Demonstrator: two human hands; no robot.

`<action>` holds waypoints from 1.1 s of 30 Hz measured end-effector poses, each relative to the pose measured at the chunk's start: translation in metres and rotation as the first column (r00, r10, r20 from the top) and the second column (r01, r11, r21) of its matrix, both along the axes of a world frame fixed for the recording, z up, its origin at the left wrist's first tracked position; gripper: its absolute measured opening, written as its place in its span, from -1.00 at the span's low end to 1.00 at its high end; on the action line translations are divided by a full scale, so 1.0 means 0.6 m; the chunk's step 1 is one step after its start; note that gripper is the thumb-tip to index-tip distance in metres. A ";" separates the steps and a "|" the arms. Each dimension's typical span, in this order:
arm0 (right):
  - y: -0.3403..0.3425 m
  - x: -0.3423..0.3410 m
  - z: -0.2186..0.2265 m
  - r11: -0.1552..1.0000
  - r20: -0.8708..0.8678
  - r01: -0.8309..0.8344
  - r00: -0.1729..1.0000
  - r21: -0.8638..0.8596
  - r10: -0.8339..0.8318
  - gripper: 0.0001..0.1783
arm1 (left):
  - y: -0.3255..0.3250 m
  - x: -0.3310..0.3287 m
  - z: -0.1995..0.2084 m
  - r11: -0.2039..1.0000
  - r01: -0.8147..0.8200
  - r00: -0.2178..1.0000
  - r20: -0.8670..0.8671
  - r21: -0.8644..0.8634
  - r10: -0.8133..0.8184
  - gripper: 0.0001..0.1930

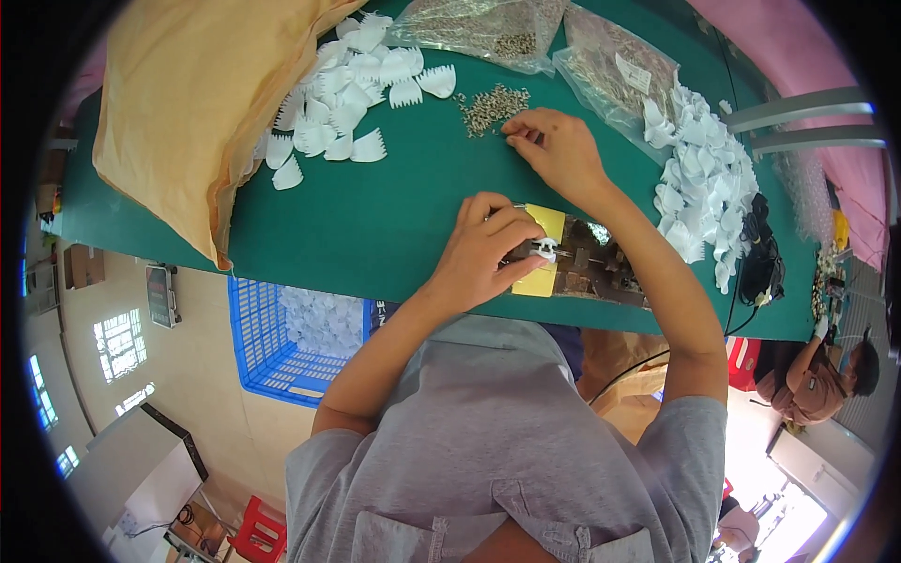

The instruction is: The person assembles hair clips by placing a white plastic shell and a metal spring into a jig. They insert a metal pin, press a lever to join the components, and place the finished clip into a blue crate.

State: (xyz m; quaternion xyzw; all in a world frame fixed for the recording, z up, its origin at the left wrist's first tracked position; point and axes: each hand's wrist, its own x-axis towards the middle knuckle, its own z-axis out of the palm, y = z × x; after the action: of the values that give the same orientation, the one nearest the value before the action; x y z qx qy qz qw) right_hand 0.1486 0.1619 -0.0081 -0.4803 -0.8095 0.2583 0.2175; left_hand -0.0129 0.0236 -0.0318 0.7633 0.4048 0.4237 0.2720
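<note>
My left hand [483, 249] is closed on a small white plastic part [544, 248] at a metal fixture with yellow plates [535, 283] near the table's front edge. Its fingers hide much of that part. Beyond and to the right, my right hand [558, 155] has thumb and fingertips pinched together beside a heap of small metal pieces [493, 109], perhaps screws or pins. Whatever lies between those fingertips is too small to make out. White toothed plastic pieces [349, 108] are heaped at the far left, and more white curved pieces [704, 174] at the right.
A big tan paper sack [192, 122] lies on the green table [375, 216] at left. Clear bags of metal pieces [619, 80] rest at the back. Black cables [762, 249] lie right. Below stands a blue crate [258, 342] of white pieces. A co-worker [817, 375] is at far right.
</note>
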 end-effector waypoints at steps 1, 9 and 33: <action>0.006 -0.010 -0.006 1.000 0.000 -0.007 1.000 0.003 0.007 -0.83 | -0.001 0.000 -0.001 1.000 0.001 1.000 0.010 -0.006 -0.001 -0.65; 0.020 -0.035 -0.015 0.985 0.173 -0.061 0.984 0.163 0.032 -0.87 | 0.002 -0.001 -0.004 1.000 0.011 1.000 0.012 -0.004 -0.011 -0.65; -0.049 0.001 0.011 0.968 -0.021 -0.229 0.973 -0.106 0.228 -0.79 | -0.003 0.005 -0.002 0.999 -0.048 0.998 0.028 0.013 0.048 -0.64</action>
State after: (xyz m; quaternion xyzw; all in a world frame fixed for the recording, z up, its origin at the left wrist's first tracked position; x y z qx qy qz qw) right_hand 0.1493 0.1324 -0.0017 -0.3937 -0.8433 0.3271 0.1636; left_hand -0.0097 0.0218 -0.0331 0.7494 0.4164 0.4433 0.2619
